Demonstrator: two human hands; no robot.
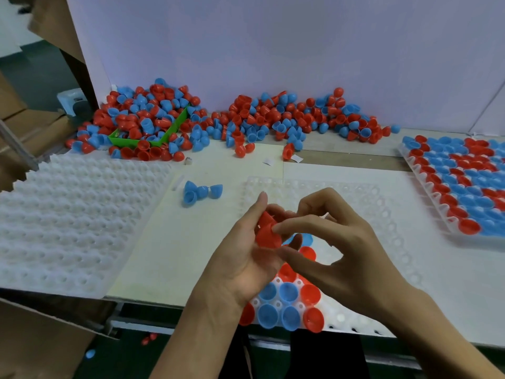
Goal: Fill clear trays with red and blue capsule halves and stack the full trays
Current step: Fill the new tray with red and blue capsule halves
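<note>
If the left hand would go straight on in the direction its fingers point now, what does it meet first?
Probably the empty part of the clear tray just beyond the fingertips of the left hand, which holds red capsule halves. Its height above the tray is unclear, so it might pass over.

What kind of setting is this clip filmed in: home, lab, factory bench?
Most likely a small factory packing bench: a loose heap of red and blue capsule halves against a plain backboard, a stack of empty clear trays on the left, a filled tray on the right, and cardboard cartons alongside.
</note>
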